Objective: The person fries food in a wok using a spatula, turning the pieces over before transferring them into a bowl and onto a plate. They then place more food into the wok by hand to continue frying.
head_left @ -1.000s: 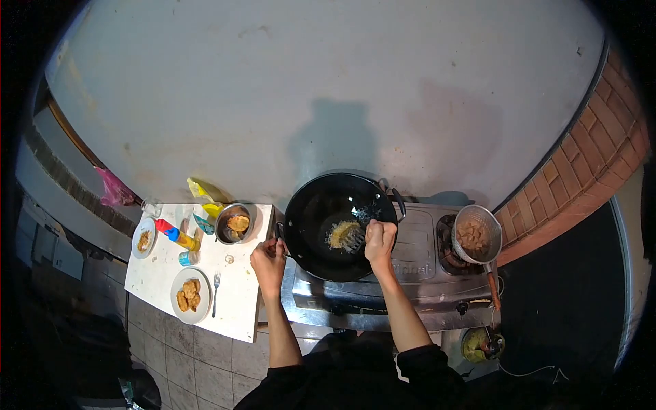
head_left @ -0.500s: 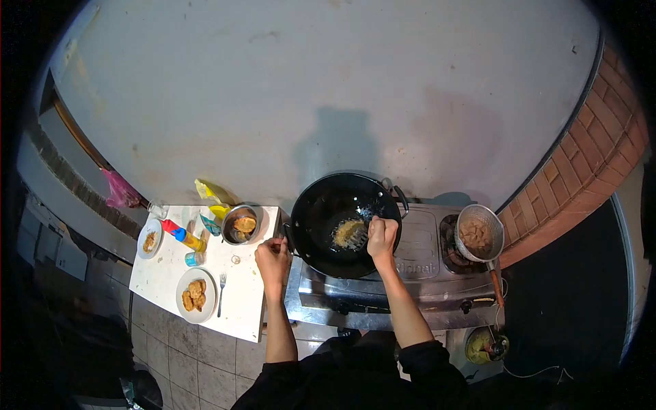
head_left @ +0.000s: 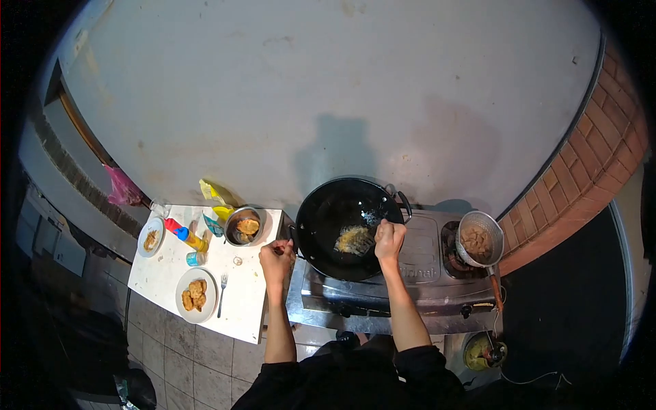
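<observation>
A black wok [head_left: 328, 205] sits on the left side of the stove. My left hand [head_left: 276, 263] is closed at the wok's left handle [head_left: 292, 236], its fingertips on the lower end. Over the wok's right side, my right hand [head_left: 389, 240] is a fist around a slotted spatula [head_left: 366, 246]. Its handle is mostly hidden in the fist, and its slotted head is down in the wok. A golden, frying piece of food [head_left: 352, 239] lies in shiny oil against the spatula's head.
On the right burner stands a metal saucepan [head_left: 500, 239] with pale chunks in it. The white table [head_left: 239, 301] at left holds a plate of fried pieces [head_left: 194, 295], a fork [head_left: 222, 294], a steel bowl [head_left: 244, 227], sauce bottles [head_left: 190, 238] and another plate [head_left: 150, 237].
My right hand has moved slightly right and down with the spatula. The food in the wok looks more spread and paler. My left hand stays at the handle; the view has shifted a little.
</observation>
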A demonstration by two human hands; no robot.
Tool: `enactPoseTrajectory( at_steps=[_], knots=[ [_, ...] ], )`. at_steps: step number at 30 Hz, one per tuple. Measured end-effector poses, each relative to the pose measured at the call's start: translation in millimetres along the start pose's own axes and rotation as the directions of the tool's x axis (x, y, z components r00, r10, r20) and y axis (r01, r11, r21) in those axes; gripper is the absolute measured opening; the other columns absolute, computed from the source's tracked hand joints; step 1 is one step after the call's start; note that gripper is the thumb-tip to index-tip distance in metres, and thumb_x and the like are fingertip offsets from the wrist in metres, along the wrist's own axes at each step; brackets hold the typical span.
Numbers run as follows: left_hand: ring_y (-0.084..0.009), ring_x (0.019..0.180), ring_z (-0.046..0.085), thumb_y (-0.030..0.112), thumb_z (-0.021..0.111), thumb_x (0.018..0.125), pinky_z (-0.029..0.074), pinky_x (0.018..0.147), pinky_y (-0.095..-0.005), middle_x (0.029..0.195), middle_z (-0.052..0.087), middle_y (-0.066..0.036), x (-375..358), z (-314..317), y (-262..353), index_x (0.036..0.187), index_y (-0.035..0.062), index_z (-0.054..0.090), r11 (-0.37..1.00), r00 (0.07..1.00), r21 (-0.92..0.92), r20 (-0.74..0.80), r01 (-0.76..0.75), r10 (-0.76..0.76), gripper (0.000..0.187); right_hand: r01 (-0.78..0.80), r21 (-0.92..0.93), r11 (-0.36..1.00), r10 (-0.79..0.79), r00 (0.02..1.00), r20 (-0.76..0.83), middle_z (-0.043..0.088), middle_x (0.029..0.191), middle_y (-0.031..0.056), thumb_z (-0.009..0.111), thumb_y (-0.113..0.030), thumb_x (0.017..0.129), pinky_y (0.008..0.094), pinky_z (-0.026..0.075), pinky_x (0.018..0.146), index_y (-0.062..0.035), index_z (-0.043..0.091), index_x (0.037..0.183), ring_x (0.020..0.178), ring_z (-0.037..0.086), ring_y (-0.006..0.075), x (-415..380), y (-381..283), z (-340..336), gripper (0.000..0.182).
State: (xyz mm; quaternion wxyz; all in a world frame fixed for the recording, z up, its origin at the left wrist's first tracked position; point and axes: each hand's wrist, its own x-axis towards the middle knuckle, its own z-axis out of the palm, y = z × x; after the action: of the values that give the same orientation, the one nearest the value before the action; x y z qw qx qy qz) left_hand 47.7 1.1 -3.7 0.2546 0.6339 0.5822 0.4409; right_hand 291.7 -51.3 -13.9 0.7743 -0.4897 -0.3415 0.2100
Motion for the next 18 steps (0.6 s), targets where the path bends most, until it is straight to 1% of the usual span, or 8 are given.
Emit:
enactPoseTrajectory(
  at_steps=[2, 4, 5, 10, 12, 14, 16, 18],
  knots=[
    [-0.0130, 0.052, 0.056, 0.012, 0.072, 0.077, 0.044, 0.052, -0.0270, 0.060, 0.062, -0.011, -1.1, 0.1, 2.1, 0.078, -0.0067, 0.067, 1.000, 1.000, -0.002, -0.001, 0.004, -0.004, 0.019, -0.008, 0.080, 0.997, 0.007, 1.000, 0.018, 0.031, 0.044, -0.0013, 0.045, -0.013, 0.086, 0.0257, 0.018, 0.038, -0.0078, 0.029, 0.046, 0.036, 0.027, 0.0071, -0.1, 7.8, 0.2, 0.043],
    [-0.0130, 0.052, 0.056, 0.012, 0.072, 0.077, 0.044, 0.051, -0.0269, 0.060, 0.062, -0.011, -3.0, -2.4, 6.0, 0.078, -0.0067, 0.067, 1.000, 1.000, 0.003, 0.012, 0.009, -0.009, 0.019, 0.040, -0.077, 0.996, -0.031, 0.994, 0.105, 0.034, 0.040, 0.0019, 0.042, -0.010, 0.083, 0.0328, 0.020, 0.040, 0.0000, 0.034, 0.046, 0.036, 0.031, 0.0111, -3.2, 8.3, 2.8, 0.039],
    [-0.0134, 0.052, 0.056, 0.012, 0.072, 0.077, 0.044, 0.052, -0.0270, 0.060, 0.062, -0.011, -2.3, -3.4, 8.7, 0.079, -0.0067, 0.067, 1.000, 0.999, -0.009, 0.028, 0.019, -0.019, 0.019, -0.033, -0.053, 0.998, 0.038, 0.993, 0.111, 0.035, 0.040, 0.0044, 0.042, -0.011, 0.083, 0.0337, 0.021, 0.040, 0.0012, 0.035, 0.047, 0.035, 0.032, 0.0131, -5.8, 8.1, 2.7, 0.039],
    [-0.0148, 0.052, 0.057, 0.011, 0.072, 0.077, 0.045, 0.053, -0.0281, 0.060, 0.062, -0.012, -1.2, -4.2, 3.3, 0.079, -0.0068, 0.067, 0.999, 0.999, 0.032, 0.030, -0.021, 0.020, 0.019, -0.040, -0.090, 0.995, 0.038, 0.999, -0.025, 0.036, 0.040, 0.0051, 0.044, -0.012, 0.083, 0.0341, 0.022, 0.041, 0.0020, 0.035, 0.048, 0.036, 0.034, 0.0131, -1.3, 0.7, 2.9, 0.039],
    [-0.0159, 0.057, 0.056, 0.013, 0.073, 0.075, 0.044, 0.056, -0.0293, 0.062, 0.061, -0.011, -2.7, -5.6, 7.9, 0.081, -0.0048, 0.069, 0.999, 0.997, -0.010, 0.063, 0.052, -0.051, 0.019, -0.012, -0.010, 1.000, 0.013, 0.997, 0.078, 0.030, 0.044, -0.0027, 0.046, -0.012, 0.085, 0.0250, 0.017, 0.038, -0.0084, 0.029, 0.046, 0.037, 0.026, 0.0060, -4.4, 8.3, 9.7, 0.043],
    [-0.0161, 0.057, 0.056, 0.014, 0.073, 0.075, 0.044, 0.057, -0.0294, 0.062, 0.061, -0.011, -3.5, -5.6, 9.7, 0.082, -0.0045, 0.069, 0.998, 0.996, 0.006, 0.067, 0.057, -0.057, 0.020, 0.042, -0.042, 0.998, -0.036, 0.992, 0.122, 0.029, 0.044, -0.0030, 0.045, -0.011, 0.085, 0.0250, 0.016, 0.037, -0.0088, 0.028, 0.046, 0.036, 0.024, 0.0055, -4.3, 9.8, 7.3, 0.043],
    [-0.0163, 0.057, 0.057, 0.014, 0.073, 0.075, 0.044, 0.057, -0.0296, 0.062, 0.061, -0.011, -1.6, -6.3, 9.2, 0.083, -0.0042, 0.069, 0.998, 0.996, 0.020, 0.058, 0.061, -0.062, 0.021, -0.029, -0.066, 0.997, 0.030, 0.999, 0.012, 0.027, 0.044, -0.0035, 0.044, -0.010, 0.085, 0.0249, 0.015, 0.037, -0.0102, 0.026, 0.046, 0.036, 0.022, 0.0057, 0.3, -2.0, 0.5, 0.043],
    [-0.0172, 0.058, 0.057, 0.016, 0.073, 0.075, 0.045, 0.058, -0.0302, 0.062, 0.061, -0.011, -3.1, -5.7, 7.0, 0.084, -0.0034, 0.069, 0.999, 0.998, 0.033, 0.059, 0.036, -0.037, 0.021, -0.043, 0.100, 0.994, 0.052, 0.994, -0.092, 0.025, 0.044, -0.0032, 0.044, -0.010, 0.085, 0.0255, 0.014, 0.037, -0.0113, 0.023, 0.046, 0.036, 0.021, 0.0067, 3.4, -4.3, -1.7, 0.044]
  ],
)
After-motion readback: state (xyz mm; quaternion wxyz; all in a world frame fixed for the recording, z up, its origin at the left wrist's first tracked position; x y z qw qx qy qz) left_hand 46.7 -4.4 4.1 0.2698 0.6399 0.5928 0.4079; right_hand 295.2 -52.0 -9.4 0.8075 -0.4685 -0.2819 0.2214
